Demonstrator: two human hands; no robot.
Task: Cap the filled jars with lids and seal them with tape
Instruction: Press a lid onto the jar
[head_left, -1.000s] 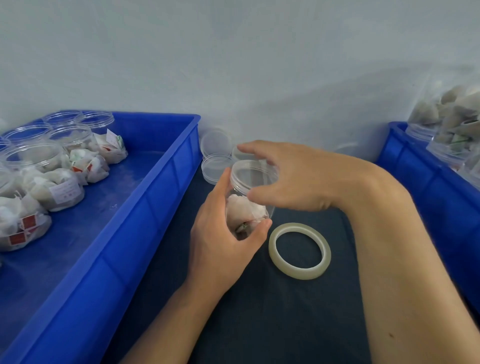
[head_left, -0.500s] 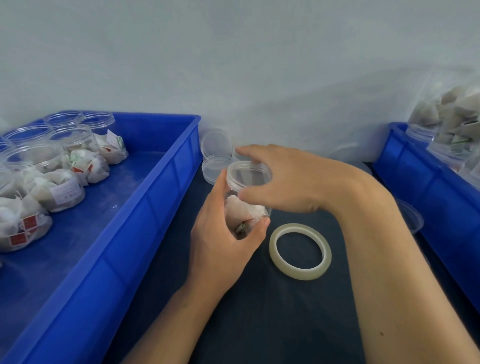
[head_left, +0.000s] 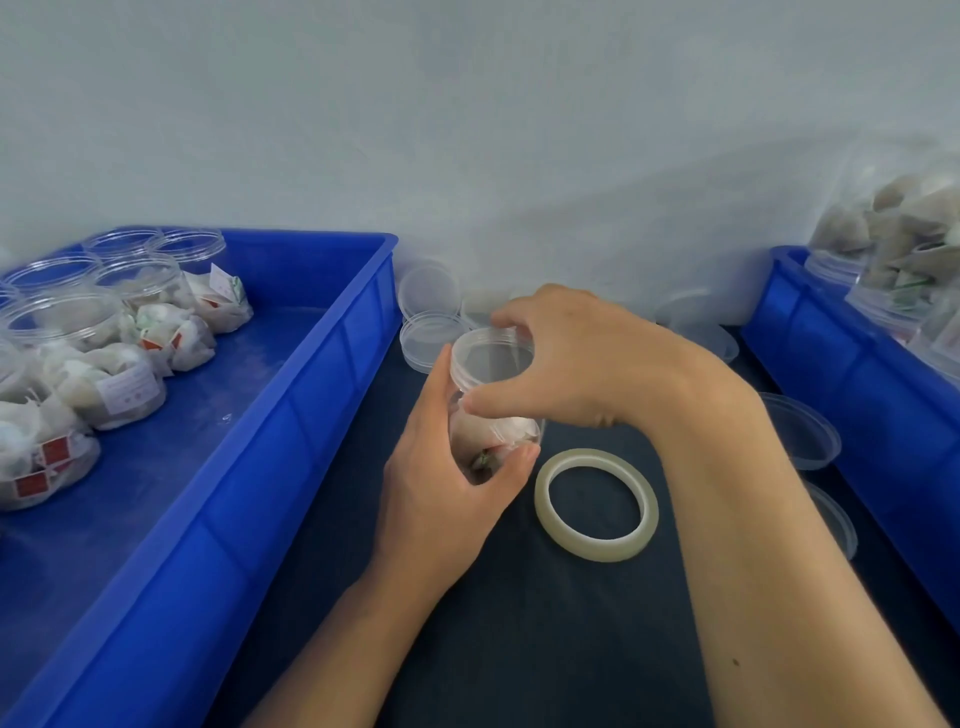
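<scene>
A clear plastic jar (head_left: 485, 441) filled with white packets stands on the dark mat at the centre. My left hand (head_left: 441, 483) grips its body from the left and front. A clear lid (head_left: 491, 358) sits on top of the jar, and my right hand (head_left: 566, 358) holds it by the rim with thumb and fingers curled over it. A roll of clear tape (head_left: 596, 505) lies flat just right of the jar, below my right forearm.
A blue bin (head_left: 291, 415) on the left holds several open filled jars (head_left: 104, 374). Loose lids (head_left: 431, 332) lie at the back by the wall and more lids (head_left: 800, 431) lie along the right. Another blue bin (head_left: 852, 395) with filled jars stands at the right.
My right hand has turned on the lid, its thumb sliding toward the front of the jar. The left hand and jar stay where they were.
</scene>
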